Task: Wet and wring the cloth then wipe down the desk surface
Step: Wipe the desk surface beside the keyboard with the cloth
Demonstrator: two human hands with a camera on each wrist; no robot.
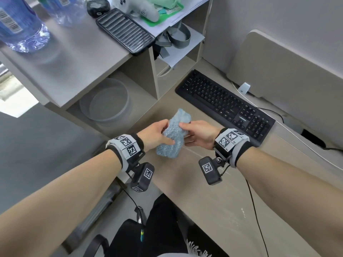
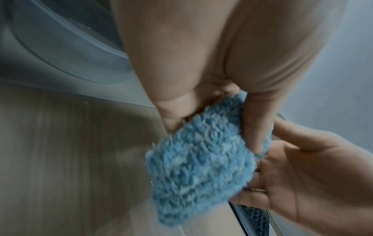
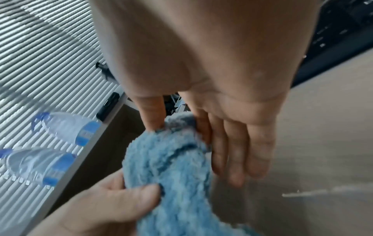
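A fluffy light-blue cloth (image 1: 173, 133) is held up just above the beige desk surface (image 1: 213, 197), folded into a thick pad. My left hand (image 1: 159, 134) grips its left side, thumb across the front. My right hand (image 1: 194, 133) pinches its right edge between thumb and forefinger, the other fingers straight beneath. In the left wrist view the cloth (image 2: 199, 162) hangs from my left fingers, with the right hand (image 2: 298, 172) behind it. In the right wrist view the cloth (image 3: 171, 167) sits between the right thumb and fingers, and the left hand (image 3: 113, 206) grips it lower down.
A clear round basin (image 1: 104, 101) stands in the open cubby under the shelf, left of the hands. A black keyboard (image 1: 226, 104) lies to the right. Two water bottles (image 1: 18, 25) and a black ribbed case (image 1: 125, 29) sit on the shelf top. Cables run along the desk's right side.
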